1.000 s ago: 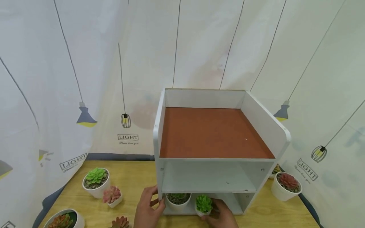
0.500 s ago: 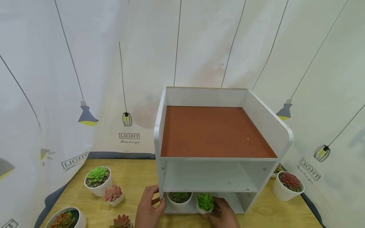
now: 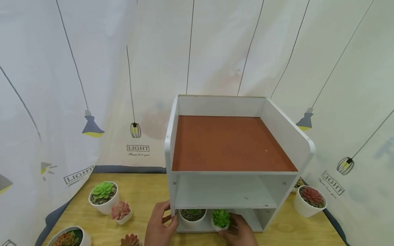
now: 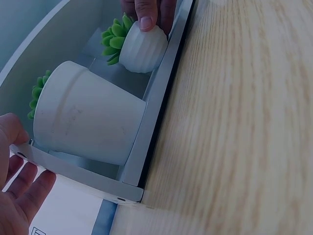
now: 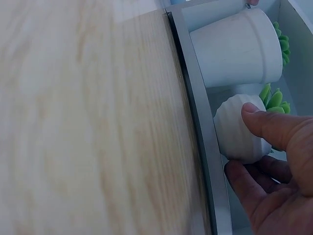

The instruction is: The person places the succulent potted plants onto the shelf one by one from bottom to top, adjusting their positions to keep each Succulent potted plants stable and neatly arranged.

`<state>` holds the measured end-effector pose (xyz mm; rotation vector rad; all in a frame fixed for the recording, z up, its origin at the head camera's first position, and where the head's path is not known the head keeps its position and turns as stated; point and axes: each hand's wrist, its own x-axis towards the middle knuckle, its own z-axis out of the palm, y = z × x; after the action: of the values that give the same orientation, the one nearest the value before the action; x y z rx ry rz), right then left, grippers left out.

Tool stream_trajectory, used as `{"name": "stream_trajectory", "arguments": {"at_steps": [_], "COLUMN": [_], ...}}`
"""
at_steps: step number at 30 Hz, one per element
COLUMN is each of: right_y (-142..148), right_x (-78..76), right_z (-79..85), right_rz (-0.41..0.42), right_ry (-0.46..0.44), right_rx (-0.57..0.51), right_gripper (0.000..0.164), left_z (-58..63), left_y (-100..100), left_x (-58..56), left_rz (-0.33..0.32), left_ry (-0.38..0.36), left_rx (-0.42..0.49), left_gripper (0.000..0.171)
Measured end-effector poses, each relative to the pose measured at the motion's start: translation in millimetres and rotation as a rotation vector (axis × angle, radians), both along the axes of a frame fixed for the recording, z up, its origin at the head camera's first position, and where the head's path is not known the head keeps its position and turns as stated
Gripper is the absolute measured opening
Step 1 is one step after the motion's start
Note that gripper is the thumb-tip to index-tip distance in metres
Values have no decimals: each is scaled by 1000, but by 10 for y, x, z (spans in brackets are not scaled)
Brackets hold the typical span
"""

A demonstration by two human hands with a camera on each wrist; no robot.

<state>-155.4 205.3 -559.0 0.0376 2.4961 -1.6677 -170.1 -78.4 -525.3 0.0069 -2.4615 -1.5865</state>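
Our right hand pinched the small pot at the front of the bottom shelf, three o'clock of the larger pot; left hand gripped the side panel, presumably for steadiness.

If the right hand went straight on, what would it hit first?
The small, ribbed white pot the hand holds; beyond it, perhaps the larger, tapered white pot, though depth is unclear.

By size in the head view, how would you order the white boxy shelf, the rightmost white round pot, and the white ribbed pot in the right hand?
Largest: white boxy shelf
Middle: rightmost white round pot
Smallest: white ribbed pot, in the right hand
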Motion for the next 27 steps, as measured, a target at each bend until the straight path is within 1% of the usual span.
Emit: {"name": "stream_trajectory", "arguments": {"at_steps": [6,9,13,16,22,27], "right_y": [-2,-14,-40,-51,-54,-57], "right_x": [26,18,-9,-9,4,15], "right_z": [4,6,20,31,49,66], "right_rz": [10,1,-38,-65,-97,-124], "right_ry": [3,3,7,10,48,44], "right_rx": [-15,6,72,101,137,139], "right_gripper": [95,93,89,85,79,76], "left_z": [-22,-24,-4,5,8,2], "left_y": [-4,-7,0,2,-1,-4], "left_x": [8,7,-2,-1,0,-1], "left_rz": [-1,0,-2,2,-4,-8], "left_ry": [21,29,20,13,-1,-6], "left_rx": [-9,-11,-5,6,2,2], "left_gripper": [52,51,50,50,49,49]}}
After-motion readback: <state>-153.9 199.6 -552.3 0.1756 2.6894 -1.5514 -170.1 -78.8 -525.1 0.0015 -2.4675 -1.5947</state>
